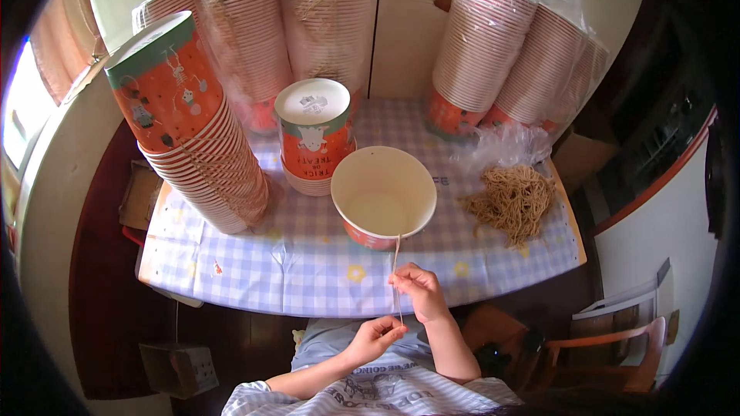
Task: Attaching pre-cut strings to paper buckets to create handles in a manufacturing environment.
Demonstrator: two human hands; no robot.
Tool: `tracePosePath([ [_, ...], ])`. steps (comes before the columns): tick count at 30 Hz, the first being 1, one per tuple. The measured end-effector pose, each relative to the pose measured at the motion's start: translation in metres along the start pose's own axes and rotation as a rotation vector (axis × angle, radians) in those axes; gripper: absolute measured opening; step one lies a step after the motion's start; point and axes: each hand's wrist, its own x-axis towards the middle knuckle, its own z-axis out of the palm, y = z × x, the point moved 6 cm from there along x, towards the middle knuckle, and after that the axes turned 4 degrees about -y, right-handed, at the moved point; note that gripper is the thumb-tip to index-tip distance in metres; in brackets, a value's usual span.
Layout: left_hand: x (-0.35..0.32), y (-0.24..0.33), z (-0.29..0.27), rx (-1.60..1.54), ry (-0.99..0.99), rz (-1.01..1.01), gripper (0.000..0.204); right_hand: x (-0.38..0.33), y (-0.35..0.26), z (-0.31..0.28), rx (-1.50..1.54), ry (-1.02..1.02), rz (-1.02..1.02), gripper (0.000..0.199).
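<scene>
My right hand [420, 293] pinches a piece of tan twine [397, 254] just in front of the table edge. Lower down and a little to the left, my left hand [374, 340] closes its fingertips on the same twine near its lower end. The twine runs up to the near rim of an open paper bucket [385, 189], cream inside and orange and green outside. This bucket stands upright near the middle of the table. How the twine is fixed at the rim is too small to tell.
A tangled heap of twine [512, 204] lies on the right, beside crumpled plastic [505, 146]. Upside-down buckets [314, 135] stand behind the open one. A tall nested stack [185, 123] with cords leans at left. Bagged stacks [482, 38] line the back of the checked tablecloth [301, 277].
</scene>
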Motion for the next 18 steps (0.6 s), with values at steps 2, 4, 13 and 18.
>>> tracePosePath([
  [2, -0.003, -0.014, 0.005, 0.031, -0.043, -0.060, 0.017, 0.012, -0.005, -0.001, -0.001, -0.003, -0.044, 0.010],
  [4, -0.006, -0.022, 0.010, 0.067, -0.092, -0.088, 0.017, 0.018, -0.010, 0.000, 0.026, -0.002, -0.024, 0.011],
  [13, -0.011, -0.048, 0.022, 0.060, -0.178, -0.025, 0.017, 0.036, -0.021, 0.001, 0.069, 0.075, 0.024, 0.016],
  [18, -0.012, -0.058, 0.021, 0.094, -0.172, -0.065, 0.019, 0.037, -0.024, 0.003, 0.051, 0.103, -0.006, 0.017],
])
